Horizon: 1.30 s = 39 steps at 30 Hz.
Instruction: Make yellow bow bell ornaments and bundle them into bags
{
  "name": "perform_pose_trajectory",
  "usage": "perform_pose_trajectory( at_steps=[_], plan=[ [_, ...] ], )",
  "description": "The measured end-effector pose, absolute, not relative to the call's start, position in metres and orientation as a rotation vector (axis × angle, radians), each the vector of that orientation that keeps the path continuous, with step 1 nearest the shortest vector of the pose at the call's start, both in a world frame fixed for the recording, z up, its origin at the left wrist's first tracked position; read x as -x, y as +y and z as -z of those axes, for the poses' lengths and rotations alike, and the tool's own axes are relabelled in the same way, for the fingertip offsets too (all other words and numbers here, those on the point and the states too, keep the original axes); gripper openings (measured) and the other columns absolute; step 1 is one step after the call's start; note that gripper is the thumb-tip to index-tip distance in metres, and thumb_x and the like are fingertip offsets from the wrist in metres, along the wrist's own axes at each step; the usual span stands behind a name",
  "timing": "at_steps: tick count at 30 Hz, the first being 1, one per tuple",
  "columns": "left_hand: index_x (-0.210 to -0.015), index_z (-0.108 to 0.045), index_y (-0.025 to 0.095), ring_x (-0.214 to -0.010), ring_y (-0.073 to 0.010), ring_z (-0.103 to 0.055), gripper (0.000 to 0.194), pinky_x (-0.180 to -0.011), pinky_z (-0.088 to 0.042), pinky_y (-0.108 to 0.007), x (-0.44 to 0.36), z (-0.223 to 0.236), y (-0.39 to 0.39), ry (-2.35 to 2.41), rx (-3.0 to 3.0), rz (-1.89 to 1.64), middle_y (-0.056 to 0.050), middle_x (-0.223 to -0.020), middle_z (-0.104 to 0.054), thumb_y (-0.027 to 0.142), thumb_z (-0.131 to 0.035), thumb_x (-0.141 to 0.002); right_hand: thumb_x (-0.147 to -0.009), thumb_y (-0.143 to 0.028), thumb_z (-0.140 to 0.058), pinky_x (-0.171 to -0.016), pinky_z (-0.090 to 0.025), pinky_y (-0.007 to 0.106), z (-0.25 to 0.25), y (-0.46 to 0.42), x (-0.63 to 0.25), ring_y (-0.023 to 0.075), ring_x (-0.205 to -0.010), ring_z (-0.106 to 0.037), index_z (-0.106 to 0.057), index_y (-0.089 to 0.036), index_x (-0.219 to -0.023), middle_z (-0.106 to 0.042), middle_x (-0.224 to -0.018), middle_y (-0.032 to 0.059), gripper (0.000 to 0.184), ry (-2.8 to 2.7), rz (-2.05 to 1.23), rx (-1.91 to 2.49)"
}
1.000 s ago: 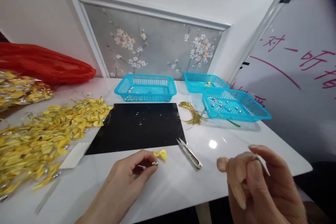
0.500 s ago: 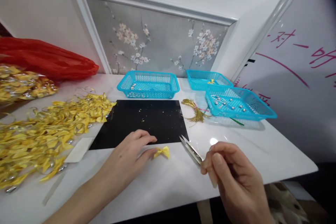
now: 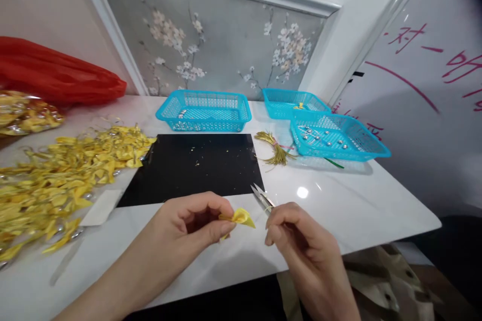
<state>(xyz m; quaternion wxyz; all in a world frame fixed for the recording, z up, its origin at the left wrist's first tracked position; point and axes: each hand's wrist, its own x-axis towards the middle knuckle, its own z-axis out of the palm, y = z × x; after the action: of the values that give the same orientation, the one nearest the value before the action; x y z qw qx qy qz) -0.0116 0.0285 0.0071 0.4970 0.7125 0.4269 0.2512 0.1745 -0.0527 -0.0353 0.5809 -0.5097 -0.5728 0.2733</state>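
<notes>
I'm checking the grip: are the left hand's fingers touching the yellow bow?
Touching: the head view shows the left hand pinching the yellow bow between thumb and forefinger.

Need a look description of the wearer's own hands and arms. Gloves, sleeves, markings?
Left hand and right hand are both ungloved. No sleeve shows on the left forearm or right wrist; no watch, bracelet or markings visible there.

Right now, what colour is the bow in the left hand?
Yellow: the bow, best seen in the head view.
</notes>
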Motion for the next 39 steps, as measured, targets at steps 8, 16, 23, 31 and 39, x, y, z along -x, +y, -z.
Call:
perform_pose_trajectory(
  at_steps=[8,16,23,31,39],
  plan=[
    [-0.077,-0.077,0.023,-0.061,-0.0084,-0.057,0.009,-0.059,-0.048,-0.016,0.024,0.007,0.016,0.951,-1.134,-0.744,0.002,-0.068,-0.068,0.030,-0.080,-0.072,-0.093,-0.015,-0.053,-0.059,-0.045,0.023,0.044,-0.047,-0.154,0.0128,-0.066,-0.055,-0.060,-0.021,-0.081,-0.059,-0.074,-0.0007,0.015,-1.443,-0.521,1.177],
    [-0.087,-0.078,0.024,-0.060,-0.0073,-0.060,0.025,-0.059,-0.054,-0.016,0.026,0.010,0.010,0.914,-0.552,-0.749,0.001,-0.068,-0.069,0.021,-0.087,-0.065,-0.090,-0.008,-0.053,-0.064,-0.048,0.023,0.043,-0.046,-0.145,0.0114,-0.070,-0.059,-0.063,-0.019,-0.088,-0.060,-0.078,0.0003,0.015,-1.576,-0.467,1.127],
    [-0.077,-0.078,0.013,-0.061,-0.0100,-0.065,0.025,-0.059,-0.057,-0.016,0.024,0.007,0.007,0.879,-0.315,-0.760,-0.006,-0.069,-0.070,0.008,-0.090,-0.055,-0.090,-0.003,-0.051,-0.066,-0.051,0.026,0.036,-0.046,-0.132,0.0133,-0.073,-0.059,-0.069,-0.015,-0.094,-0.058,-0.082,0.0052,0.022,-1.539,-0.376,1.116],
    [-0.078,-0.078,0.012,-0.062,-0.0099,-0.064,0.023,-0.059,-0.057,-0.016,0.026,0.004,0.003,0.912,-0.411,-0.780,-0.006,-0.071,-0.070,0.008,-0.088,-0.058,-0.089,-0.003,-0.049,-0.061,-0.050,0.026,0.031,-0.043,-0.128,0.0134,-0.068,-0.056,-0.070,-0.010,-0.095,-0.057,-0.078,0.0065,0.022,-1.541,-0.273,1.113],
    [-0.081,-0.077,0.017,-0.064,-0.0076,-0.056,0.009,-0.065,-0.053,-0.014,0.026,0.006,0.003,0.900,-0.749,-0.799,0.001,-0.069,-0.066,0.024,-0.079,-0.076,-0.089,-0.003,-0.049,-0.059,-0.047,0.025,0.031,-0.045,-0.129,0.0125,-0.065,-0.055,-0.068,-0.010,-0.092,-0.055,-0.077,0.0055,0.021,-1.569,-0.285,1.119]
  ],
)
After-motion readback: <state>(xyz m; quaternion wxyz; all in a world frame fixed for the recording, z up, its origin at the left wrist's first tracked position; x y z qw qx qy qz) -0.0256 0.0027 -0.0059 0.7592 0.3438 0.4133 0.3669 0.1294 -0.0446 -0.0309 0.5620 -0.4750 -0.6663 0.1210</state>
